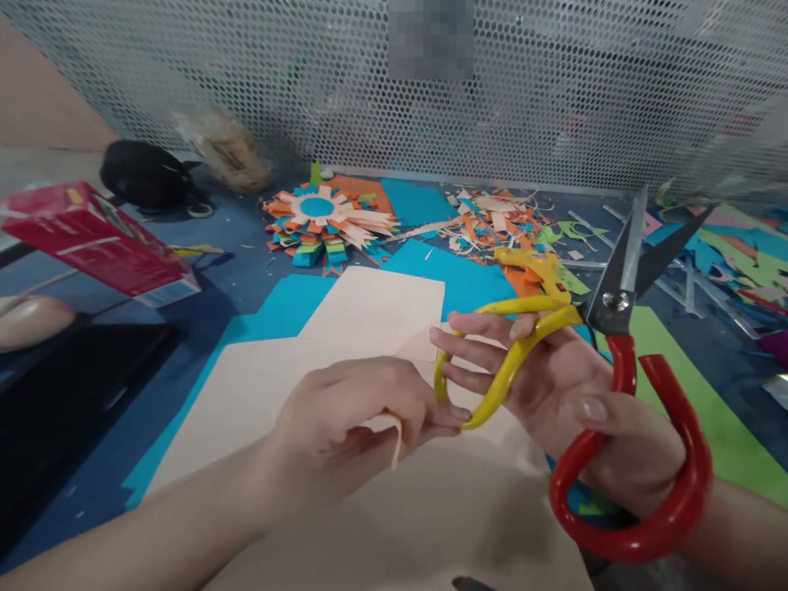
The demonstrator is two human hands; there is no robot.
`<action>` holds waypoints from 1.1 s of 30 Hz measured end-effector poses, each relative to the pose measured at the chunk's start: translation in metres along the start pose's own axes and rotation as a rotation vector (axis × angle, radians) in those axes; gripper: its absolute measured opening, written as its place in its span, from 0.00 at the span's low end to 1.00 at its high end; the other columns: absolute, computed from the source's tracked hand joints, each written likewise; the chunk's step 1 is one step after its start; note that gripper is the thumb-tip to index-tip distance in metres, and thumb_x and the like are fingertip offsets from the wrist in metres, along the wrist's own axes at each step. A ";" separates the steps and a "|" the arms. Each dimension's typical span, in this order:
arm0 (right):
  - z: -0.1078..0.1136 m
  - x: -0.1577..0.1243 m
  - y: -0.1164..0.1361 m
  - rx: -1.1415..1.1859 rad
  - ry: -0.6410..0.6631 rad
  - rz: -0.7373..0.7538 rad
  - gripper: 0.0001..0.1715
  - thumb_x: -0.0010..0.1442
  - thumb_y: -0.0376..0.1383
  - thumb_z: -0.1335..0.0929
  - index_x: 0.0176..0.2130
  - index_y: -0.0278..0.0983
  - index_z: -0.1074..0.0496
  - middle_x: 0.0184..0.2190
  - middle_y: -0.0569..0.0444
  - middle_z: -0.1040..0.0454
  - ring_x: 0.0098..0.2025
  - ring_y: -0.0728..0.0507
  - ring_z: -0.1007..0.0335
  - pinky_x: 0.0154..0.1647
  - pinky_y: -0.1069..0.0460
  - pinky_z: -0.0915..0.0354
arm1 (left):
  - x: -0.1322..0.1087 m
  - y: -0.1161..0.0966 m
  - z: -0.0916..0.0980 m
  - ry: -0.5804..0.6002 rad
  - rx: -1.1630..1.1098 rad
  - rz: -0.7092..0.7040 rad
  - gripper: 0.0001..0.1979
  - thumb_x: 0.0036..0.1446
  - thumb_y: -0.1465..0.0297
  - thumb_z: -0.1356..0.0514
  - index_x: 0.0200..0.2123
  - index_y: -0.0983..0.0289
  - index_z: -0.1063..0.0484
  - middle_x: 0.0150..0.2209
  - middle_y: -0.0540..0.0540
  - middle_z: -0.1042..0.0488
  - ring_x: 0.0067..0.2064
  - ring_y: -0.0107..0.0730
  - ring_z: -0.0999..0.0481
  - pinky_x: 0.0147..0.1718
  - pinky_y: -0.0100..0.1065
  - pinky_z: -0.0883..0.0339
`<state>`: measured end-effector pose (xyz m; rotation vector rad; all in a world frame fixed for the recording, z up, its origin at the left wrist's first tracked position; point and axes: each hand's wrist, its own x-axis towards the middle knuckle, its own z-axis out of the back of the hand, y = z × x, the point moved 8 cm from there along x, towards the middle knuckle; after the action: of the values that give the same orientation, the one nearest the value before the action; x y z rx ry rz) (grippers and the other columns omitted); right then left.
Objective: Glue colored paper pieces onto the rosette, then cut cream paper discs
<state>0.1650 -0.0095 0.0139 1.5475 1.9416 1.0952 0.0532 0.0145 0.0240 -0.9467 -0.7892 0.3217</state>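
Note:
In the head view, my right hand (554,377) holds a pair of scissors (616,301) with one red and one yellow handle. Its thumb is through the red loop and its fingers pass through the yellow loop. The blades point up and away, spread apart. My left hand (363,410) is closed, a curled strip of peach paper (397,443) showing from its fingers. The left fingertips meet the lower end of the yellow loop. Beneath both hands lie large peach paper sheets (246,394), over blue paper (295,295).
A layered paper flower (317,209) and a heap of paper scraps (498,222) lie at the back, before a perforated metal panel (345,90). A yellow glue gun (535,267) rests behind the scissors. To the left are a red box (98,246) and a black tablet-like slab (80,394).

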 end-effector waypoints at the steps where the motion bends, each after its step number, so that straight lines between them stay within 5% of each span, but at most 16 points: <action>1: -0.001 0.000 0.001 -0.008 0.006 0.005 0.15 0.50 0.34 0.33 0.41 0.41 0.34 0.53 0.50 0.31 0.58 0.38 0.39 0.60 0.39 0.47 | 0.000 -0.001 0.001 -0.006 -0.012 0.016 0.16 0.58 0.74 0.45 0.18 0.61 0.41 0.27 0.54 0.23 0.29 0.31 0.22 0.27 0.28 0.29; 4: 0.002 0.000 0.002 -0.021 -0.025 0.022 0.15 0.48 0.34 0.31 0.39 0.43 0.34 0.52 0.53 0.30 0.58 0.37 0.39 0.59 0.38 0.47 | 0.002 -0.006 0.001 0.013 -0.009 0.020 0.17 0.53 0.78 0.41 0.17 0.61 0.42 0.23 0.53 0.23 0.26 0.29 0.23 0.23 0.25 0.32; 11: 0.005 0.003 0.004 -0.030 -0.045 0.045 0.15 0.47 0.35 0.31 0.39 0.42 0.34 0.51 0.52 0.30 0.56 0.36 0.36 0.57 0.36 0.45 | -0.005 0.001 -0.031 0.409 -0.042 0.110 0.09 0.51 0.71 0.37 0.23 0.62 0.34 0.26 0.53 0.21 0.28 0.28 0.24 0.28 0.26 0.34; 15: 0.006 0.003 0.002 -0.075 -0.027 0.053 0.15 0.48 0.35 0.31 0.39 0.41 0.32 0.48 0.51 0.29 0.52 0.36 0.32 0.53 0.38 0.39 | -0.004 0.010 -0.023 0.353 -0.103 0.220 0.09 0.50 0.66 0.36 0.29 0.64 0.33 0.31 0.55 0.23 0.31 0.30 0.26 0.27 0.27 0.36; 20: 0.022 0.007 -0.001 -0.167 -0.118 0.107 0.14 0.47 0.31 0.30 0.36 0.42 0.34 0.41 0.53 0.29 0.39 0.42 0.28 0.45 0.42 0.33 | 0.001 0.025 -0.020 0.237 -0.323 0.415 0.14 0.64 0.67 0.56 0.37 0.66 0.33 0.38 0.58 0.27 0.30 0.27 0.28 0.26 0.28 0.37; 24: 0.025 0.013 0.000 -0.329 -0.167 0.117 0.11 0.48 0.33 0.30 0.33 0.41 0.36 0.31 0.55 0.31 0.30 0.46 0.31 0.37 0.46 0.34 | 0.001 0.039 -0.026 0.212 -0.359 0.515 0.12 0.63 0.64 0.52 0.38 0.67 0.34 0.33 0.56 0.27 0.26 0.25 0.28 0.22 0.27 0.41; 28: 0.022 0.016 0.005 -0.498 -0.214 0.155 0.11 0.48 0.39 0.29 0.28 0.40 0.36 0.25 0.57 0.34 0.27 0.47 0.37 0.31 0.49 0.37 | 0.001 0.046 -0.021 0.101 -0.383 0.542 0.15 0.63 0.61 0.54 0.36 0.66 0.35 0.23 0.49 0.34 0.21 0.21 0.39 0.20 0.27 0.46; 33: 0.031 0.013 0.000 -0.575 -0.304 0.159 0.10 0.49 0.36 0.30 0.27 0.40 0.37 0.27 0.57 0.35 0.28 0.49 0.38 0.34 0.50 0.36 | 0.004 0.045 -0.017 0.017 -0.485 0.486 0.12 0.62 0.62 0.50 0.44 0.64 0.43 0.28 0.51 0.29 0.23 0.24 0.34 0.22 0.29 0.42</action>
<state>0.1835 0.0127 -0.0029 1.4454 1.1824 1.2547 0.0719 0.0316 -0.0172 -1.6017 -0.6221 0.5561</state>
